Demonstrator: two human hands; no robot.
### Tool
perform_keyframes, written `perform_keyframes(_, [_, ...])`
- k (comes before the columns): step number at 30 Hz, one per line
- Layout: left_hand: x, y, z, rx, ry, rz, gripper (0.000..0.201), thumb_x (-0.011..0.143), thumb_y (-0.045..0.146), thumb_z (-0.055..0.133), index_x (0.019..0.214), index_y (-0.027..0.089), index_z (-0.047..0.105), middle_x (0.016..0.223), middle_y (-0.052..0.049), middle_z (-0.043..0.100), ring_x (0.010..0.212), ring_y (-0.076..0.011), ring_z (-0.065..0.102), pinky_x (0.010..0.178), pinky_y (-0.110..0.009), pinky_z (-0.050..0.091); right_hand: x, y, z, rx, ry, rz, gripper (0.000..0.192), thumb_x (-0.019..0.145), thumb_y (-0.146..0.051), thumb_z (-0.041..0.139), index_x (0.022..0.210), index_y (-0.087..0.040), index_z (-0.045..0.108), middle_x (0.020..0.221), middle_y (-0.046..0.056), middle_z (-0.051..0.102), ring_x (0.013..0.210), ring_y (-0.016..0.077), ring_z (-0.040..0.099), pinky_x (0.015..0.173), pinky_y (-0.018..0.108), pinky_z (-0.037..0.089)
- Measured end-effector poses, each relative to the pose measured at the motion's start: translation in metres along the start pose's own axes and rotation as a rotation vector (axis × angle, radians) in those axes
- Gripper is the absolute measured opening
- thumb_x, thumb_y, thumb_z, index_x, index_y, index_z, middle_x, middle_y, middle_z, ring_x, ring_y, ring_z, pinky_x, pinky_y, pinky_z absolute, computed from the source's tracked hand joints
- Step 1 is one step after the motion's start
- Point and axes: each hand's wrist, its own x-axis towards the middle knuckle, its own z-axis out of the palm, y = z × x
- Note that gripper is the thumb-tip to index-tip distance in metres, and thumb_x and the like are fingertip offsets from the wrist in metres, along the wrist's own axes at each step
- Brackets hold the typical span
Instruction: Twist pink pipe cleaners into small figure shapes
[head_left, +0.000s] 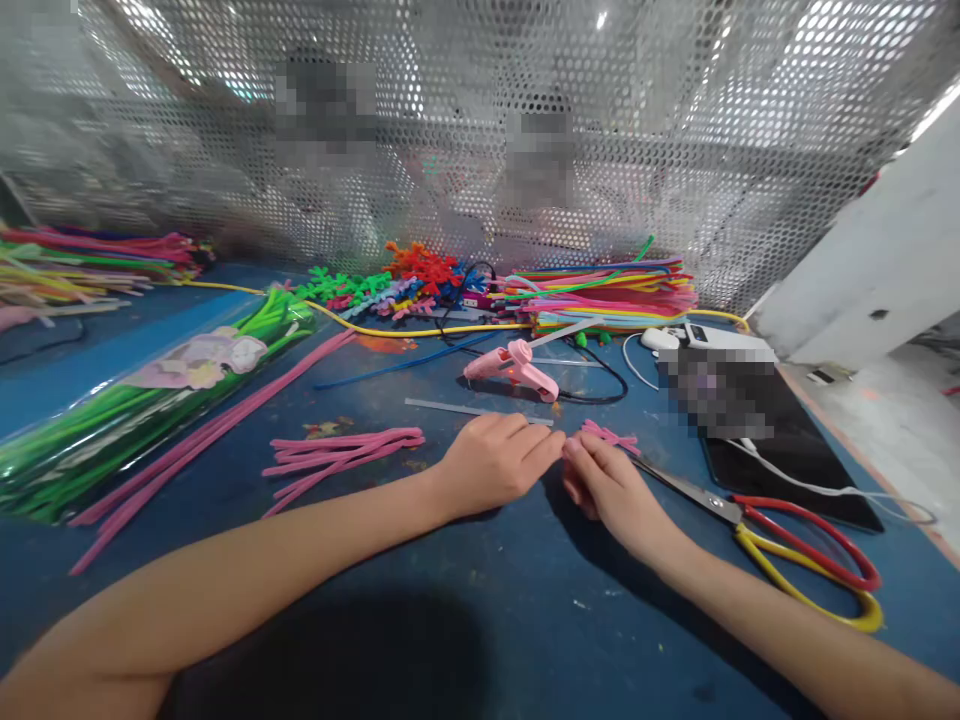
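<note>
The curled fingers of the left hand (499,460) and right hand (611,490) hide whatever lies between them; what they hold cannot be told. The left hand covers part of a translucent stick (442,407), and the right hand partly covers short pink stems (613,436). Both forearms run out of the picture. Toward the table's left edge, a clear bag (150,420) and, at the far left corner, a stem bundle (97,250) are cut off. By the right edge, blurring masks part of a dark tablet (817,440). Beyond the far edge, patches on the perforated panel (637,200) are blurred.
</note>
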Motion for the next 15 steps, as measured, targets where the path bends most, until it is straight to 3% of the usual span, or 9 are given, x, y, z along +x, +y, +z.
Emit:
perform_keyframes(3, [0.0004, 0.0037, -0.0042, -0.130, 0.021, -0.073, 0.028, 0.089, 0.027, 0.036, 0.086, 0.018, 0.062, 0.079, -0.008, 0.062, 0.075, -0.0167, 0.052, 0.061, -0.026, 0.035, 0.0002, -0.0001, -0.0006, 0.054, 0.003, 0.023, 0.040, 0.086, -0.054, 0.036, 0.063, -0.021, 0.036, 0.048, -0.006, 0.039, 0.040, 0.0084, 0.033, 0.039, 0.023, 0.024])
perform_keyframes(9, [-0.0008, 0.0068, -0.0007, -0.188, 0.044, -0.124, 0.030, 0.088, 0.028, 0.037, 0.080, 0.018, 0.064, 0.075, -0.009, 0.062, 0.073, -0.0167, 0.053, 0.064, -0.026, 0.038, -0.0018, -0.0040, 0.0055, 0.214, -0.017, 0.104, 0.043, 0.085, -0.057, 0.035, 0.063, -0.020, 0.037, 0.049, -0.006, 0.038, 0.037, 0.0070, 0.030, 0.036, 0.021, 0.020])
perform_keyframes(12, [-0.0001, 0.0072, 0.0028, -0.204, 0.043, -0.154, 0.030, 0.087, 0.029, 0.038, 0.078, 0.017, 0.063, 0.073, -0.009, 0.062, 0.072, -0.0165, 0.054, 0.064, -0.026, 0.038, 0.0010, -0.0012, 0.0088, 0.140, 0.020, 0.075, 0.043, 0.086, -0.057, 0.033, 0.062, -0.020, 0.036, 0.047, -0.007, 0.035, 0.037, 0.0076, 0.029, 0.036, 0.022, 0.021])
perform_keyframes(15, [0.0026, 0.0078, 0.0004, -0.176, -0.001, -0.160, 0.029, 0.087, 0.028, 0.038, 0.081, 0.016, 0.063, 0.076, -0.008, 0.064, 0.073, -0.0167, 0.056, 0.067, -0.027, 0.038, 0.0027, 0.0011, 0.0075, -0.070, 0.086, -0.035, 0.039, 0.088, -0.051, 0.031, 0.064, -0.021, 0.036, 0.051, -0.005, 0.037, 0.044, 0.0098, 0.033, 0.042, 0.023, 0.026])
